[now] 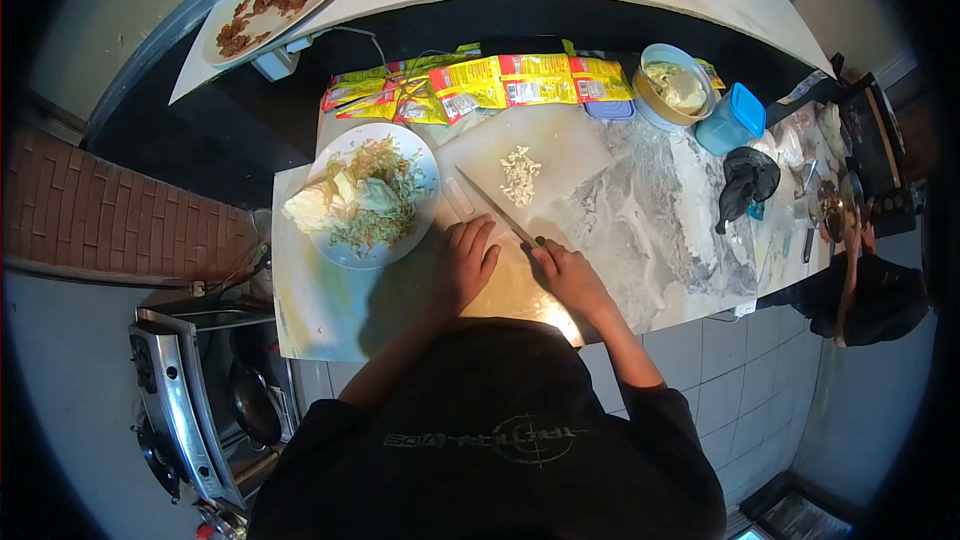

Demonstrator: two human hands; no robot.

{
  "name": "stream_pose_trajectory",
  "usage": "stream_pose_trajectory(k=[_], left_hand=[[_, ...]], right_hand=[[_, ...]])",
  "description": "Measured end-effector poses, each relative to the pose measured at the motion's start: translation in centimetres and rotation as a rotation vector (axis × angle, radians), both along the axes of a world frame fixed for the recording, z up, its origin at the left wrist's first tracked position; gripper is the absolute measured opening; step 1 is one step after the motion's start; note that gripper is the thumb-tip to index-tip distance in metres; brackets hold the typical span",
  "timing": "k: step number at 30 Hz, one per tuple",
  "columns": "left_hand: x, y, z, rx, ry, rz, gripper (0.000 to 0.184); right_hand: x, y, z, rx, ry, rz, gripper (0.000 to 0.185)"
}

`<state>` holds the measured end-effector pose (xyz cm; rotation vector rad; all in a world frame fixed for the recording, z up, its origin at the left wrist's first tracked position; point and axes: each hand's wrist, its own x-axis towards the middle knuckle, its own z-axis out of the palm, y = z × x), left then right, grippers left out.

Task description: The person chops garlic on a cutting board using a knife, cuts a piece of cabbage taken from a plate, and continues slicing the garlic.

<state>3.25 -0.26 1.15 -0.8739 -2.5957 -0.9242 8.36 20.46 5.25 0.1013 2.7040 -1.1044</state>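
White slotted cutting board [572, 140], smooth. Bare left hand [468, 262], palm down, fingers extended. Bare right hand [573, 275], clasped on slender tapered metal knife [497, 208]. Cream-white irregular chopped bits [519, 177], on board ahead of right hand.

knife [500, 212]: handle mostly hidden by right hand [575, 280] | yellow packets [537, 78]: print too small | shirt [480, 380]: cut off by bottom edge

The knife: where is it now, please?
In the head view, the knife is near the centre, in the right hand, below-left of the chopped pieces on the cutting board.
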Motion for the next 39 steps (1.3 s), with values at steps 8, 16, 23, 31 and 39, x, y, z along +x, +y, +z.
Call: stream_pose_trajectory(k=[8,16,23,31,39], left_hand=[[1.6,-1.0,0.1,-0.07,0.015,-0.064,0.039],[1.7,-1.4,0.2,-0.07,0.021,-0.049,0.036],[2.0,-2.4,-0.3,-0.052,0.014,0.004,0.033],[2.0,-2.7,-0.8,-0.053,0.01,0.167,0.036],[1.5,-2.6,-1.0,0.037,-0.024,0.122,0.042]], right_hand=[[-1.0,0.6,-0.3,0.012,-0.035,-0.042,0.044],[-0.5,0.1,0.8,-0.05,-0.077,-0.022,0.046],[0.1,0.2,-0.6,-0.01,-0.041,-0.087,0.045],[0.8,-1.1,-0.3,-0.152,0.026,-0.141,0.041],[3.0,-3.8,-4.6,-0.639,0.035,-0.433,0.037]])
